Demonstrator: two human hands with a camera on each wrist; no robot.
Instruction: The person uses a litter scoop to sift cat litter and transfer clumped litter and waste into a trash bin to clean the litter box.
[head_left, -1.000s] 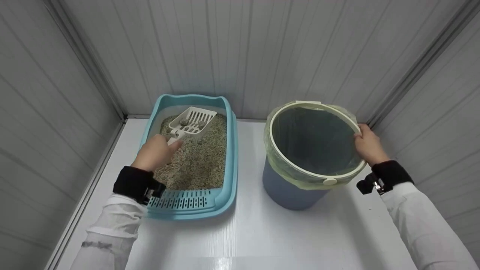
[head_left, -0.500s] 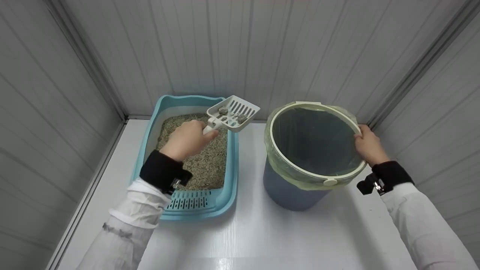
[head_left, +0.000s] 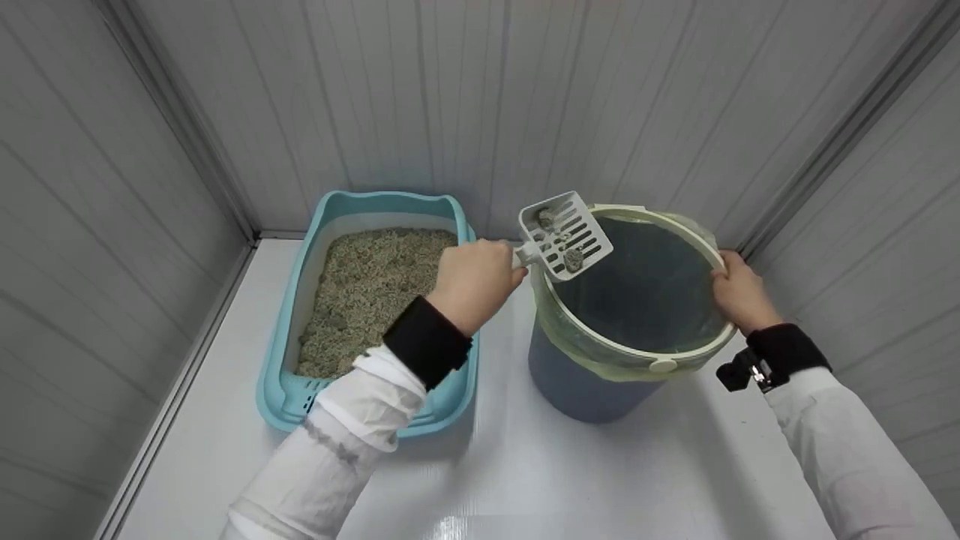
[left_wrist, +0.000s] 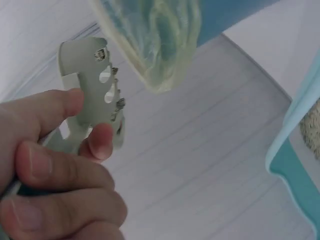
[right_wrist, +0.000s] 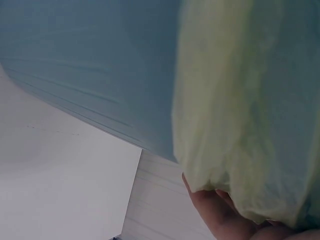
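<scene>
Bench [head_left: 525,480] surface is plain white, boxed in by grey panelled walls on three sides. Biggest thing on it is the blue bin [head_left: 585,382] with a pale yellow-green liner [head_left: 555,330] clipped under a cream ring, tilted a bit toward the camera. Just left of it sits the teal litter tray [head_left: 450,390], filled with grainy beige litter [head_left: 360,292]. Right hand [head_left: 739,292] is curled over the bin's far rim, holding it steady; the right wrist view only shows a fingertip tucked under the bunched liner. Left hand [head_left: 474,283] is wrapped tight around the handle of the white slotted scoop [head_left: 566,234], which hangs over the bin's near-left edge with a couple of grey clumps [head_left: 574,259] sitting on it. Honestly the risky bit: the scoop is only just past the rim, so I'd guess a tip too early drops clumps onto the bench or into the gap between tray and bin. The bin leaning could also slide if that rim hold loosens. No brand, label or writing readable anywhere that I can spot.
</scene>
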